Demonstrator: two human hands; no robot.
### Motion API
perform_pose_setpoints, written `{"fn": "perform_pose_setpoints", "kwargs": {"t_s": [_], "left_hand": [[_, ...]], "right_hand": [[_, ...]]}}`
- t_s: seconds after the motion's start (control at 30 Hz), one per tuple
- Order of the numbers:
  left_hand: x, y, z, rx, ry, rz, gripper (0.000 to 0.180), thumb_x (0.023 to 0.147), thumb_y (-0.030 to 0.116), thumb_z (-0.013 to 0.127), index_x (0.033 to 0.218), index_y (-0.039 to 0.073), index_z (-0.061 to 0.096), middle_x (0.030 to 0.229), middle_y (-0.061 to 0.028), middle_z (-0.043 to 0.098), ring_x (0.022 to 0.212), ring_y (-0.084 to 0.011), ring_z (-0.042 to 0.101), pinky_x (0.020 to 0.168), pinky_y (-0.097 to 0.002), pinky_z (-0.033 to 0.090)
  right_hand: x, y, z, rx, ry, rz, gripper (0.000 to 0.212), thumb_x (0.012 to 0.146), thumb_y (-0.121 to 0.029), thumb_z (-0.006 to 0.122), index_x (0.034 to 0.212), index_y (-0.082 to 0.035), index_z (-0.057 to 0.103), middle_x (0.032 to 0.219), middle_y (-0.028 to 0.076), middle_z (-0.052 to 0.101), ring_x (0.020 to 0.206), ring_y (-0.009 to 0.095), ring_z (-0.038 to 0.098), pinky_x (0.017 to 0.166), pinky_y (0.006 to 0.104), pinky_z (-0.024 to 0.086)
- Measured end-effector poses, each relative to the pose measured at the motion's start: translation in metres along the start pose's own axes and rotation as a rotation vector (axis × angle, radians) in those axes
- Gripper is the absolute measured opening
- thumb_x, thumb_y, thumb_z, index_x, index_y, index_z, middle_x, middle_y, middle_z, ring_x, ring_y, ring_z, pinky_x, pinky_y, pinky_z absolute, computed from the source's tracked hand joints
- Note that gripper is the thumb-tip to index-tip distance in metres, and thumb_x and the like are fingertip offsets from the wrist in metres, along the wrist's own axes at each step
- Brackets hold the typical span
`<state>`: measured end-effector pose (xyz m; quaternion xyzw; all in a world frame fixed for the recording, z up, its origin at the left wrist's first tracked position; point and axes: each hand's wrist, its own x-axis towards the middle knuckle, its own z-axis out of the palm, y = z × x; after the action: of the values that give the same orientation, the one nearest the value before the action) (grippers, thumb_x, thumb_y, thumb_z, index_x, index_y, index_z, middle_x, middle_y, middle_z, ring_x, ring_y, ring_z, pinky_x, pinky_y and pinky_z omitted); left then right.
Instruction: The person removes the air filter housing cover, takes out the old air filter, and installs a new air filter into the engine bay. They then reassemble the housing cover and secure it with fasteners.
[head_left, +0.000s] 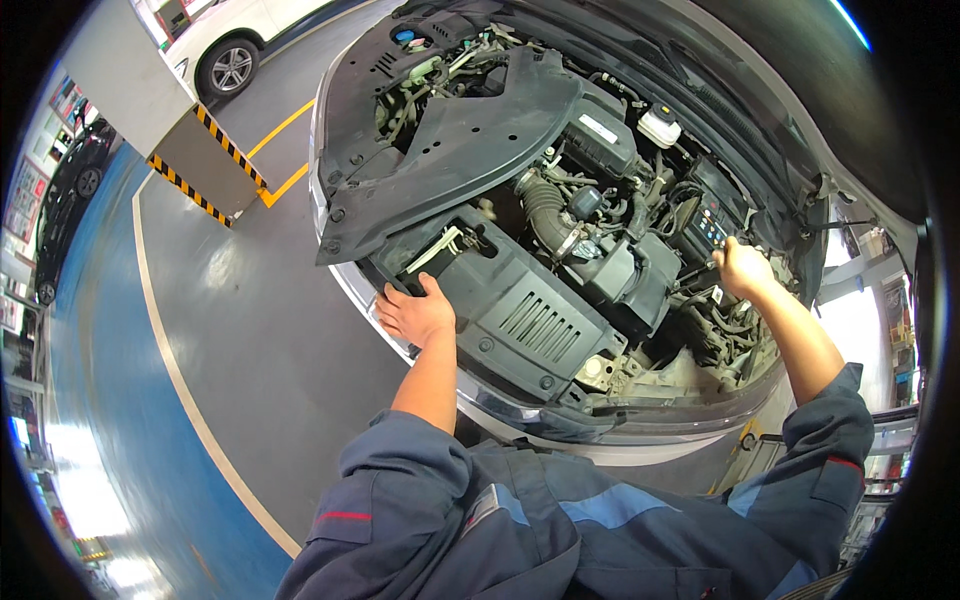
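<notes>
My left hand (415, 312) rests at the front edge of a vented black plastic cover (500, 325), fingers stretched out over its rim and thumb apart. A larger black plastic cover (490, 125) lies farther back over the front of the engine bay, lifted or shifted in places; I cannot tell which. Across the bay, my right hand (745, 268) is closed beside a black box with a label (710, 225). Whatever its fingers grip there is hidden. Between my hands run a ribbed black intake hose (545, 208) and a black air-filter housing (625, 280).
The raised hood (850, 90) hangs over the right side. A white-capped fluid reservoir (658, 128) sits at the back of the bay. Left of the car stand a striped pillar (205, 165), a white car (215, 40) and a dark car (75, 195).
</notes>
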<state>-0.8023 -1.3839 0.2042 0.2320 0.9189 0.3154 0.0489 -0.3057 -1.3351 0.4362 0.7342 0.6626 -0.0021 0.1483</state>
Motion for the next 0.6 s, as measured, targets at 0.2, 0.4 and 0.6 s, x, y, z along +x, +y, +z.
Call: {"fn": "perform_pose_setpoints", "kwargs": {"t_s": [0.2,0.4,0.6], "left_hand": [[0.0,-0.001,0.002,0.006,0.007,0.014,0.081,0.094,0.057,0.066,0.153,0.005,0.047,0.161,-0.0207,0.043,0.156,-0.0377,0.031,0.129,-0.0574,0.022],[0.0,-0.001,0.002,0.002,0.016,0.012,0.081,0.095,0.057,0.065,0.153,0.004,0.047,0.161,-0.0212,0.043,0.156,-0.038,0.031,0.129,-0.0571,0.022],[0.0,-0.001,0.002,-0.014,0.012,0.016,0.08,0.096,0.057,0.064,0.153,0.004,0.047,0.161,-0.0213,0.042,0.156,-0.0384,0.031,0.128,-0.0576,0.021]], "right_hand": [[0.002,0.006,0.001,0.184,0.039,-0.126,0.041,0.104,-0.036,0.063,0.128,-0.003,0.057,0.106,0.028,0.074,0.103,0.049,0.071,0.093,0.0545,0.056],[0.004,-0.005,0.001,0.155,0.153,-0.388,0.037,0.104,-0.038,0.06,0.12,-0.004,0.062,0.105,0.027,0.075,0.103,0.046,0.072,0.09,0.0538,0.056],[0.009,-0.005,0.001,0.113,0.034,0.011,0.038,0.105,-0.036,0.061,0.126,-0.004,0.059,0.115,0.03,0.072,0.108,0.047,0.07,0.092,0.0519,0.057]]}}
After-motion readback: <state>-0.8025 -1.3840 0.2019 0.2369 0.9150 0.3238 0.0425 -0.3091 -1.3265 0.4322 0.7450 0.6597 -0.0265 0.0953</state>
